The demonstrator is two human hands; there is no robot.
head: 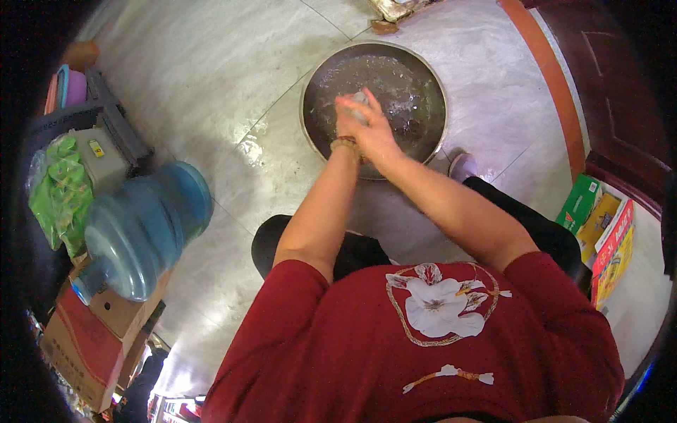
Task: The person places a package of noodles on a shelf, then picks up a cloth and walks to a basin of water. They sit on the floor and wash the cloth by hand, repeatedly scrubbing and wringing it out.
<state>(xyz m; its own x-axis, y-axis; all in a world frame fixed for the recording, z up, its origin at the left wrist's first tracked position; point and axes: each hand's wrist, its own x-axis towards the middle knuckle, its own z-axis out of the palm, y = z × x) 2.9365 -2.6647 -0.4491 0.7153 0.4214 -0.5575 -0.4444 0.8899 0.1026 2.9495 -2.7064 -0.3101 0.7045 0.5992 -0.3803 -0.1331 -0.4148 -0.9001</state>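
Note:
A large round metal basin [302, 113] stands on the tiled floor in front of me, with water in it. Over the basin my left hand [347, 120] and my right hand [376, 132] are pressed together around a small pale whitish object [360, 108], whose kind I cannot tell. My left wrist wears a beaded bracelet. The fingers are slightly blurred, and parts of the object are hidden by them. Below the hands the water surface shows ripples and bright reflections.
A blue plastic water-cooler bottle [143, 227] lies on a cardboard box [84, 338] at the left, beside a green plastic bag [63, 190] and a grey container [100, 158]. Colourful cartons [597, 217] stand by the dark door [619, 90] at the right. My shoe [463, 167] is near the basin.

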